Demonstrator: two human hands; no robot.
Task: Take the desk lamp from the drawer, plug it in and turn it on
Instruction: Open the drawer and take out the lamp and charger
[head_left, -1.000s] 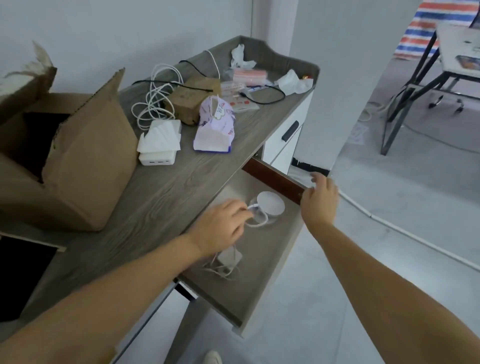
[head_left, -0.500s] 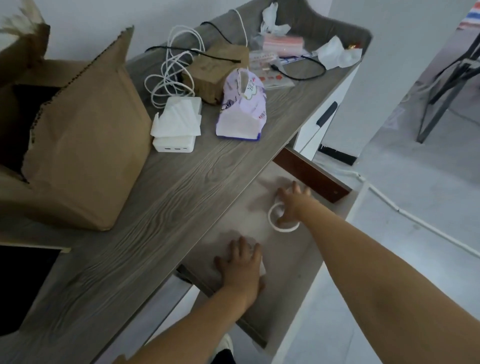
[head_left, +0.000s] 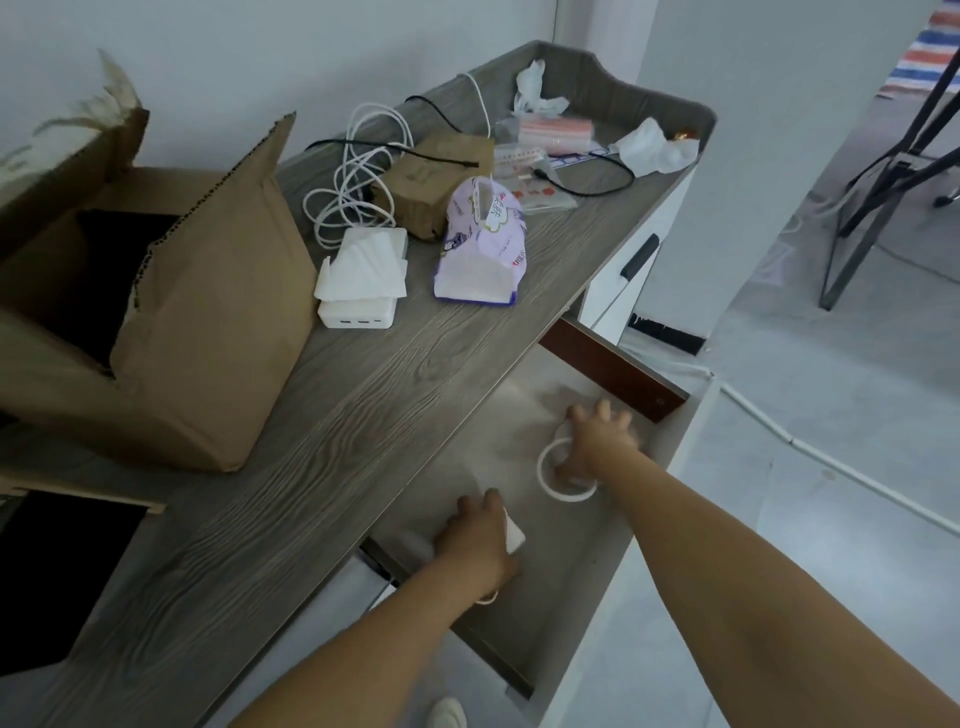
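Observation:
The drawer (head_left: 613, 371) under the grey wooden desk stands pulled out. In it lies the desk lamp (head_left: 544, 467), a small white ring-shaped piece, mostly hidden under my right hand (head_left: 597, 447), which grips it with the thumb inside the ring. Nearer to me, my left hand (head_left: 475, 545) is closed over the lamp's white plug block (head_left: 514, 535). A loop of thin white cable (head_left: 487, 599) shows below that wrist. A white power block with ports (head_left: 356, 312) sits on the desk top under a folded tissue.
On the desk top (head_left: 291, 467) stand a large open cardboard box (head_left: 197, 332), a coil of white cable (head_left: 353, 171), a small brown box (head_left: 436, 176), a purple tissue pack (head_left: 480, 244) and loose bags. A white cord (head_left: 831, 467) runs over the floor.
My right hand left the drawer's edge and came down onto the lamp. My left hand moved from the lamp toward me onto the plug block.

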